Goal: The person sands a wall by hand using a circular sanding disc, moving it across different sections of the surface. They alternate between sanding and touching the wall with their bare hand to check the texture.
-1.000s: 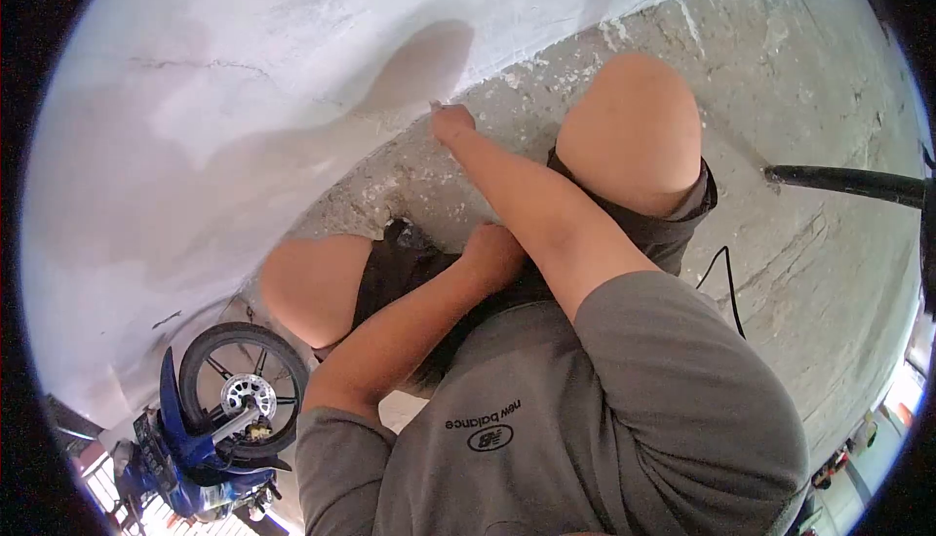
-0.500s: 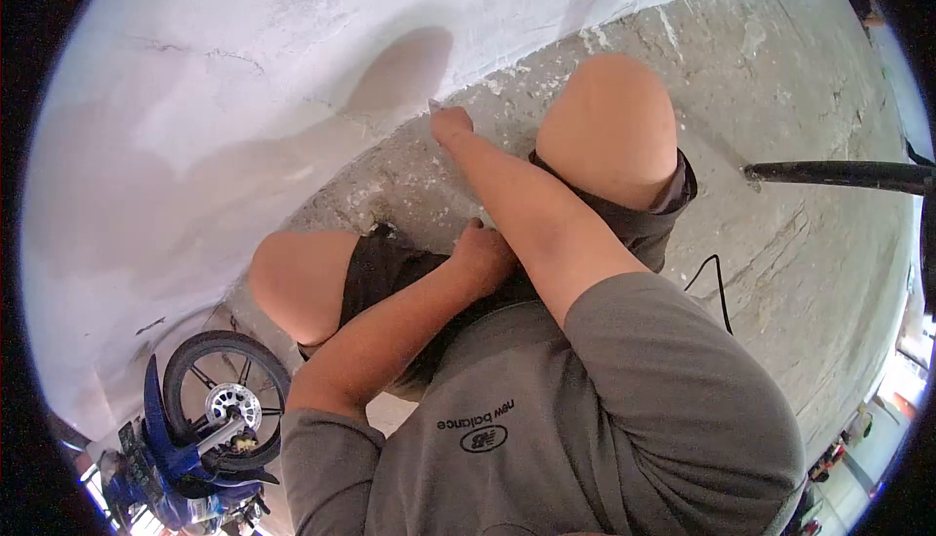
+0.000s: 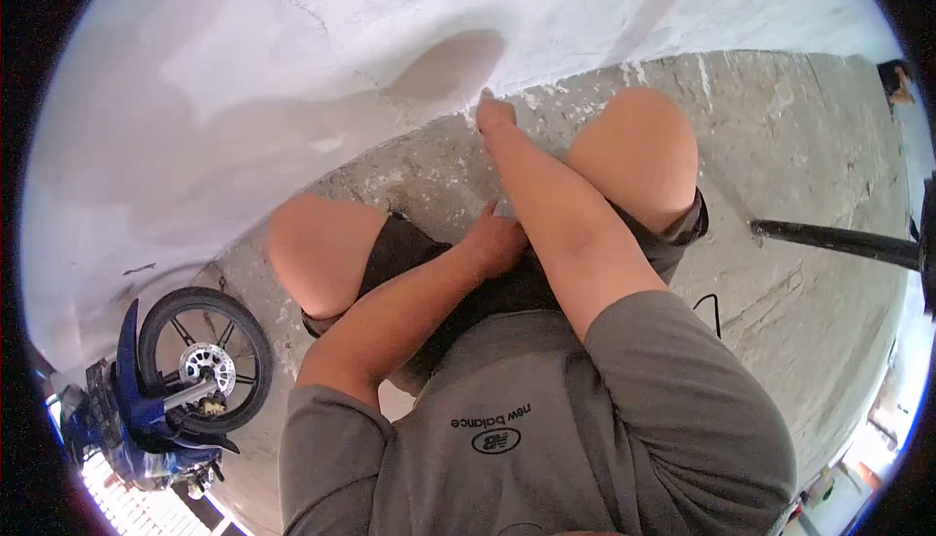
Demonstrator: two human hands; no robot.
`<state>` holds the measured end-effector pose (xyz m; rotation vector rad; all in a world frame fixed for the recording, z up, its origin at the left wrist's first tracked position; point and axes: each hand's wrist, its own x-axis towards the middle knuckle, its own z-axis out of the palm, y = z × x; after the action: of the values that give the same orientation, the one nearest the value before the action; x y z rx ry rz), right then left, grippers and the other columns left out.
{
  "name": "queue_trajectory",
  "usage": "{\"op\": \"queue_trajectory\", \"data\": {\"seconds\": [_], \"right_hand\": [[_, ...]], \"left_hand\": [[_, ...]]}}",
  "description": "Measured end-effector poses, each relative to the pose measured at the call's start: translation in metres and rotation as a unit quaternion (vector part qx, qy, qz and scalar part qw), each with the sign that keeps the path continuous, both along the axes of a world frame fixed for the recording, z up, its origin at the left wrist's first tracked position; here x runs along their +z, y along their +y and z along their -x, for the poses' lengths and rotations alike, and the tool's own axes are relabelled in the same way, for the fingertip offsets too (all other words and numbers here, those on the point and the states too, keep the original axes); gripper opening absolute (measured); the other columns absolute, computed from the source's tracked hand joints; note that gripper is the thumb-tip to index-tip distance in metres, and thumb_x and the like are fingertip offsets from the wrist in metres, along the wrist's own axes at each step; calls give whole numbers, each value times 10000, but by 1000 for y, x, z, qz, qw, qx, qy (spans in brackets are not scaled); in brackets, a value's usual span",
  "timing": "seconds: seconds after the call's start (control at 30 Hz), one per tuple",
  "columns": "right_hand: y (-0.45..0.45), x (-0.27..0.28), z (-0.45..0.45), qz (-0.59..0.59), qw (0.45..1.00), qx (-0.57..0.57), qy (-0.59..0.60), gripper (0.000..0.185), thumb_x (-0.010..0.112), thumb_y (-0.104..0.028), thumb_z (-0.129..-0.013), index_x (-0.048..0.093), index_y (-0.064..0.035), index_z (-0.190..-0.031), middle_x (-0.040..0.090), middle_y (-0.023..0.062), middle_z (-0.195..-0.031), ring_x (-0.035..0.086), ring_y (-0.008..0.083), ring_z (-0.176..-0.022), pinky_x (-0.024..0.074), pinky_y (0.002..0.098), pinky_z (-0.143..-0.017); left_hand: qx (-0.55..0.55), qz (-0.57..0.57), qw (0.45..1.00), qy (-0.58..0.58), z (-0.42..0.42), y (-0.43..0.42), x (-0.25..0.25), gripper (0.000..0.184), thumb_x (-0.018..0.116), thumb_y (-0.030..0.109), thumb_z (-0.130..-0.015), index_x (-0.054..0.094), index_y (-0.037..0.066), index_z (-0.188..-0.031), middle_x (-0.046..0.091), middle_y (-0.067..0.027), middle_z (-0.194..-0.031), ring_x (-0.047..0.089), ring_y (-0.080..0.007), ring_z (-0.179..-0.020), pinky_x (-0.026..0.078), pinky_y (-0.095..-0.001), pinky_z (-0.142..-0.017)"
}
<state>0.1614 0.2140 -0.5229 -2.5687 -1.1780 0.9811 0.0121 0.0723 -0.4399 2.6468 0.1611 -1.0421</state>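
Note:
My right hand [image 3: 496, 117] reaches forward to the foot of the white wall [image 3: 292, 78], where it meets the floor. Its fingers are closed round a small pale piece [image 3: 486, 95] that pokes out at the wall's base, too small to name. Between my thighs, close to my body, my left hand [image 3: 495, 243] is closed with its thumb up. Beside that thumb shows a light grey edge [image 3: 505, 209] of something mostly hidden by the hand and my right forearm.
Rough concrete floor [image 3: 799, 146] with white splashes runs along the wall. A blue motorbike [image 3: 141, 419] with its front wheel [image 3: 255, 341] stands at left. To the right are a black pole [image 3: 838, 245] and a thin black bent rod or wire [image 3: 718, 314].
The whole view has turned slightly, shifting the wall, floor and motorbike. My right hand stays at the wall's foot. The light grey edge beside my left thumb now shows more plainly.

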Motion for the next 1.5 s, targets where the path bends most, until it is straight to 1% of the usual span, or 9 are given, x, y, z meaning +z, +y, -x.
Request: {"op": "queue_trajectory", "data": {"seconds": [0.13, 0.23, 0.5, 0.8, 0.93, 1.03, 1.13, 1.47, 1.5], "right_hand": [[-1, 18, -11, -81, 945, -306, 84, 435, 397, -268, -1037, 624, 20, -1271, 668, 222, -1202, 638, 362, -1137, 515, 447, -937], [-11, 67, -1, -303, 790, -516, 131, 456, 403, -301, -1050, 574, 7, -1339, 651, 264, -1201, 625, 401, -1122, 491, 444, -955], [-3, 215, -32, -674, 686, -269, -52, 514, 355, -230, -1066, 315, 25, -1510, 379, 230, -1531, 420, 341, -1391, 347, 364, -1128], [56, 353, -110, -778, 514, -4, -362, 448, 398, -139, -1044, 419, 122, -1407, 384, 259, -1513, 267, 446, -1445, 278, 456, -1180], [39, 349, -146, -753, 516, 40, -406, 455, 412, -166, -1049, 430, 117, -1405, 365, 258, -1526, 294, 404, -1449, 295, 445, -1172], [26, 281, -189, -781, 560, -236, -144, 456, 398, -201, -1057, 450, 80, -1413, 418, 188, -1514, 422, 305, -1380, 362, 363, -1119], [15, 250, -221, -739, 436, -479, 187, 479, 407, -256, -1069, 445, 58, -1429, 500, 134, -1432, 521, 248, -1240, 407, 324, -1062], [-3, 249, -240, -704, 617, -344, -72, 503, 402, -304, -1076, 476, 63, -1411, 596, 115, -1290, 550, 196, -1090, 439, 315, -937], [-1, 243, -251, -736, 559, -382, -12, 498, 402, -287, -1073, 455, 53, -1433, 571, 128, -1350, 543, 194, -1130, 434, 312, -961]], "left_hand": [[31, 0, 998, -45, -5, 0, 0, 475, 462, 276, -970, 481, 186, -1436, 573, -71, -1395, 527, -238, -1306, 187, -601, -1171], [45, -4, 997, -55, -4, 9, 17, 428, 515, 217, -932, 553, 147, -1353, 640, -118, -1260, 604, -288, -1179, 242, -628, -1122], [173, 45, 974, -140, -9, 58, 95, 414, 632, 232, -865, 580, 45, -1231, 683, -185, -1004, 671, -404, -940, 547, -500, -765], [157, 104, 941, -282, -14, 93, 133, 508, 598, 379, -923, 536, 10, -1267, 677, -200, -973, 668, -408, -908, 515, -516, -803], [137, 87, 936, -311, -16, 105, 136, 569, 577, 445, -939, 518, -7, -1279, 683, -195, -982, 664, -399, -944, 495, -504, -855], [153, 122, 931, -309, -18, 113, 133, 596, 559, 466, -953, 494, 2, -1320, 671, -213, -1044, 649, -399, -999, 464, -514, -919], [170, 131, 934, -285, -19, 116, 140, 637, 552, 492, -955, 475, 0, -1352, 645, -240, -1106, 630, -400, -1052, 437, -521, -966], [124, 126, 947, -268, -25, 105, 145, 322, 577, 244, -920, 572, 27, -1159, 650, -193, -1017, 633, -373, -1007, 424, -533, -1019], [112, 146, 939, -292, -26, 106, 150, 227, 595, 177, -889, 601, 39, -1069, 652, -178, -955, 639, -359, -974, 428, -528, -1021]]}}
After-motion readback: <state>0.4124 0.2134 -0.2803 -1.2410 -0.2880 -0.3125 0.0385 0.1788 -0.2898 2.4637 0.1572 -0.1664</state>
